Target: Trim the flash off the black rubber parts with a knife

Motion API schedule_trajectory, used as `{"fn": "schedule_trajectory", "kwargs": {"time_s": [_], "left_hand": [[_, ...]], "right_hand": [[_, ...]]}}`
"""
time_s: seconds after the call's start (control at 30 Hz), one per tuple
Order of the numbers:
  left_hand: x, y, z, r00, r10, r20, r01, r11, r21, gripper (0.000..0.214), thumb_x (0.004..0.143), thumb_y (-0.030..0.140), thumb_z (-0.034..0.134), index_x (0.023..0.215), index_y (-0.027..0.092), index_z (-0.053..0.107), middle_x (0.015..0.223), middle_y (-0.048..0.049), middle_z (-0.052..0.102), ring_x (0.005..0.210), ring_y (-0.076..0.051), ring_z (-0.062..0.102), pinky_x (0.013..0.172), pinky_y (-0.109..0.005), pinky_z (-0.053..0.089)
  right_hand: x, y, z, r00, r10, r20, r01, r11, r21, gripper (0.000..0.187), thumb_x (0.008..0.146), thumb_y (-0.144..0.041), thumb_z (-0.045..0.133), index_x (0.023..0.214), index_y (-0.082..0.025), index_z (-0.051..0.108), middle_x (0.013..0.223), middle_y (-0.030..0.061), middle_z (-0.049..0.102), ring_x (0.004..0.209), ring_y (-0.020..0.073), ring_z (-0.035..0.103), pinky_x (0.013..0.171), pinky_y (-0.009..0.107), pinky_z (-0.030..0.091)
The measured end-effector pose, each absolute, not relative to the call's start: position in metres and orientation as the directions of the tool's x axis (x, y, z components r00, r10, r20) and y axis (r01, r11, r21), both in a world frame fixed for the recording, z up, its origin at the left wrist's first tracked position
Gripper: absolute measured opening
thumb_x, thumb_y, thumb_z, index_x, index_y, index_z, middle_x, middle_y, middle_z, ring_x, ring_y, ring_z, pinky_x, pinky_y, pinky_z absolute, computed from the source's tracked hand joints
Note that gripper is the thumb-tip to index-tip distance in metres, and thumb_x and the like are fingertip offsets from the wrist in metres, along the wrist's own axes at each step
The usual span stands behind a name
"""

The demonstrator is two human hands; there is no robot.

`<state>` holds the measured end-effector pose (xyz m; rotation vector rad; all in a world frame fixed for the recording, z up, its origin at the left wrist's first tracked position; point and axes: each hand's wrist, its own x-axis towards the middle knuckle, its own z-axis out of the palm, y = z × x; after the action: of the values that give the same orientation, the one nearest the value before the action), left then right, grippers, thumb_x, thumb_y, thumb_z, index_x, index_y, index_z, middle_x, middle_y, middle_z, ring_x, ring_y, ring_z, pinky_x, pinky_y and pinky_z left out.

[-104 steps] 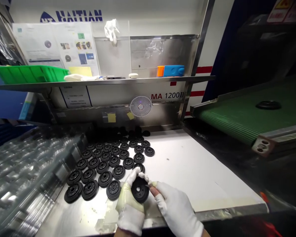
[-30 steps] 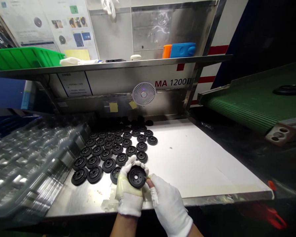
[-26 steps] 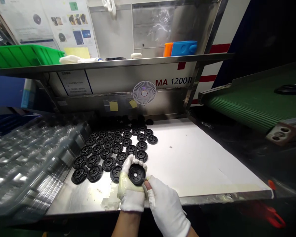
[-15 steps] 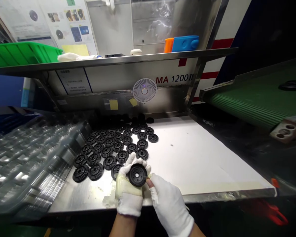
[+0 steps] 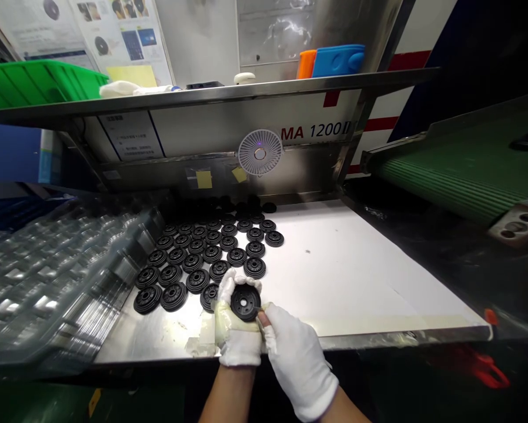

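The left hand (image 5: 237,335), in a white fabric glove with yellowish wrapping across the palm, is clenched around a black moulded disc (image 5: 245,303), holding it up just above the front edge of the table with its centre hole facing up. The right hand (image 5: 297,361), also gloved, is curled in against the disc's lower right rim, a bare fingertip (image 5: 261,318) showing. A thin sliver shows at that rim, too small to identify, and I cannot tell whether this hand is gripping the disc or that sliver.

Just behind the left hand, another black disc (image 5: 210,296) lies flat, the nearest of many matching discs (image 5: 211,254) set in close rows that run toward the table's back edge. Tape (image 5: 200,345) is stuck to the steel top near the front edge. To the right lies a white paper sheet (image 5: 347,276); along the left edge is a stack of clear plastic trays (image 5: 56,282). Beyond the back edge, a small fan (image 5: 260,152) is mounted below a steel shelf (image 5: 202,97) carrying a green crate (image 5: 34,85) — a green conveyor belt (image 5: 462,173) runs off to the right.
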<state>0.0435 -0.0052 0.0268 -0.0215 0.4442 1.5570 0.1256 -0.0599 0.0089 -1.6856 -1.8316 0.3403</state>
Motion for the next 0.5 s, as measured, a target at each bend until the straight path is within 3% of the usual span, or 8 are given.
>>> {"fn": "schedule_trajectory", "kwargs": {"time_s": [0.27, 0.5], "left_hand": [[0.0437, -0.0073, 0.0255, -0.114, 0.941, -0.317, -0.943, -0.002, 0.333, 0.018, 0.075, 0.012, 0.054, 0.091, 0.02, 0.058, 0.07, 0.0004, 0.052, 0.067, -0.012, 0.054, 0.068, -0.031, 0.048], [0.0405, -0.0029, 0.0197, -0.142, 0.936, -0.321, -0.937, -0.022, 0.35, 0.018, 0.074, 0.011, 0.055, 0.089, 0.02, 0.058, 0.068, 0.0007, 0.053, 0.066, -0.012, 0.054, 0.067, -0.03, 0.049]], "right_hand": [[0.1252, -0.0627, 0.0107, -0.008, 0.966, 0.26, 0.763, 0.174, -0.623, 0.023, 0.091, -0.028, 0.031, 0.077, -0.024, 0.048, 0.065, -0.0024, 0.056, 0.055, 0.0149, 0.049, 0.052, 0.027, 0.026], [0.1247, -0.0685, 0.0078, -0.011, 0.967, 0.255, 0.799, 0.162, -0.579, 0.026, 0.09, -0.031, 0.03, 0.072, -0.024, 0.048, 0.061, -0.002, 0.056, 0.051, 0.0149, 0.05, 0.048, 0.026, 0.027]]}}
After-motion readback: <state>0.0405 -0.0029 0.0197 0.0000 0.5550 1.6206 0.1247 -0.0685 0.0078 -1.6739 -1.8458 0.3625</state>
